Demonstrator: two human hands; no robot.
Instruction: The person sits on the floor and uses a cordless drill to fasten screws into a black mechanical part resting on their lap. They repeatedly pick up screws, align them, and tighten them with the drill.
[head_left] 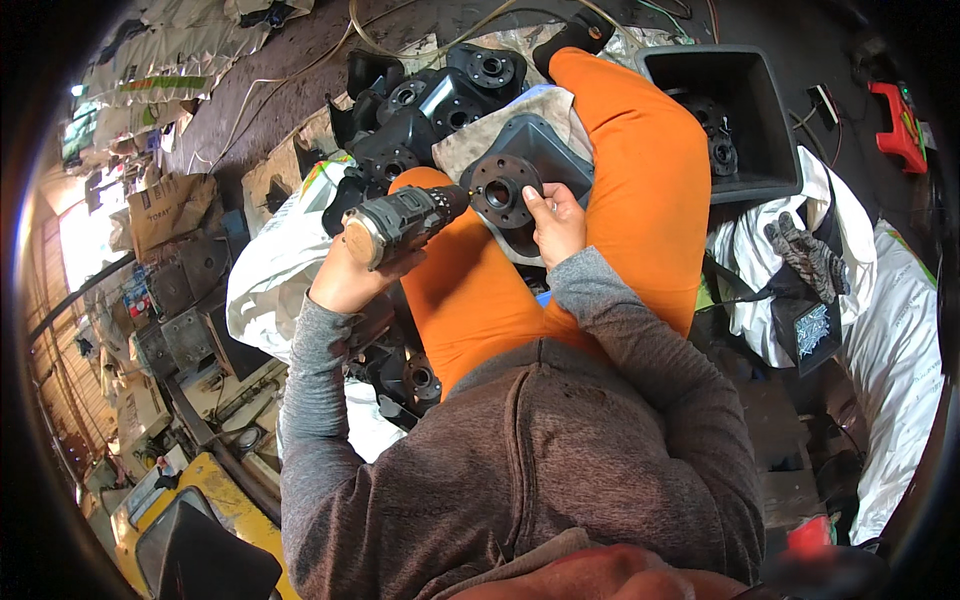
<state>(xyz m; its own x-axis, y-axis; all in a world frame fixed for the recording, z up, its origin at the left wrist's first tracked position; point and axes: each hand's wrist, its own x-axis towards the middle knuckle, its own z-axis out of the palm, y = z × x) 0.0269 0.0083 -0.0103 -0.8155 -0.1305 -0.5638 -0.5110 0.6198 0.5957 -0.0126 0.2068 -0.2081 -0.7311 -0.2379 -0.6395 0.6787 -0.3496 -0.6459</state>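
A cordless drill [400,225] lies in my left hand [350,280], which is closed around its grip. Its chuck points right, toward a dark round flange [493,196] with a centre hole and a ring of small holes. Whether the drill tip touches the flange I cannot tell. My right hand [562,228] grips the flange's right edge, thumb on its face and the other fingers partly hidden. Behind the flange is the broad square end of a dark moulded part [545,145], resting between my orange-clad knees on a stained cloth [460,150].
Several similar dark flanged parts [490,68] are heaped beyond my left knee. A black bin [765,120] with more parts stands at right. Near it are a black tray of small silvery pieces [812,330], a grey glove [808,255] and a red tool-like object [900,125]. Cables cross the floor.
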